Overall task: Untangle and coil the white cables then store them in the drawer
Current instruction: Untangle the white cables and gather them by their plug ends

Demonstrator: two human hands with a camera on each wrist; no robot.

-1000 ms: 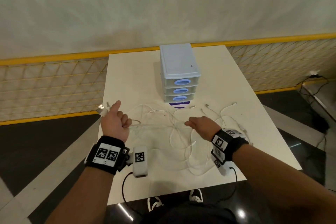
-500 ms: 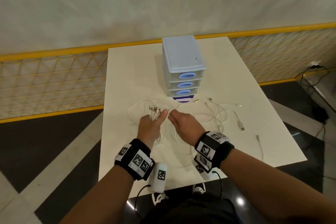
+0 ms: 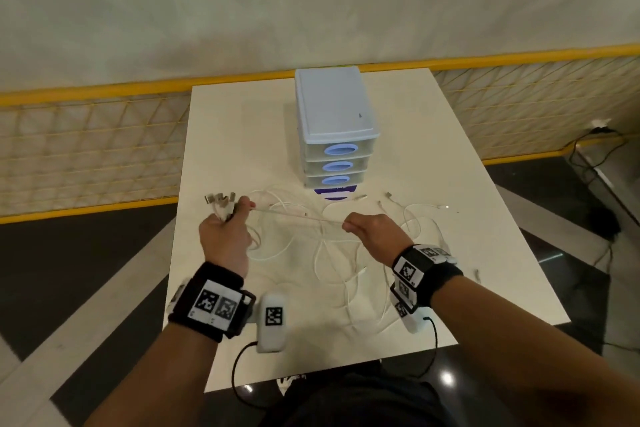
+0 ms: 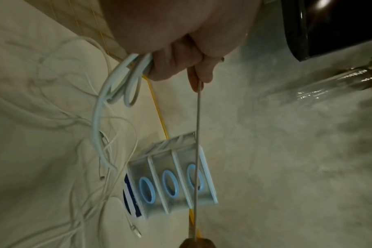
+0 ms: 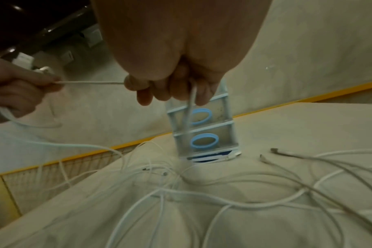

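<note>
White cables lying in a loose tangle across the near half of the bench, several loops overlapping, free plug ends scattered to the right near the drawer unit. One strand pulled taut in the air between both hands, above the tangle. Left hand raised over the bench's left edge, fingers curled round a bundle of cable ends, metal USB plugs fanning out above the fist; thumb and forefinger pinching the taut strand. From the left wrist view, thick white loops hanging out of the same fist. Right hand fisted at bench centre, clamped on the other end of the taut strand, a further length of cable dropping from the fingers toward the heap.

Behind the tangle, near the middle of the bench, a small plastic drawer unit, pale blue-grey top, three translucent drawers stacked, all closed, each with an oval light-blue pull ring. Under its front edge a dark blue and white label, writing too small to read.

Black bands on both wrists carrying square black-and-white coded markers, no legible text; white camera pods hanging below each wrist, also tagged. Beyond the bench, a yellow rail over yellow mesh fencing, pale wall above, dark glossy floor at the sides.
</note>
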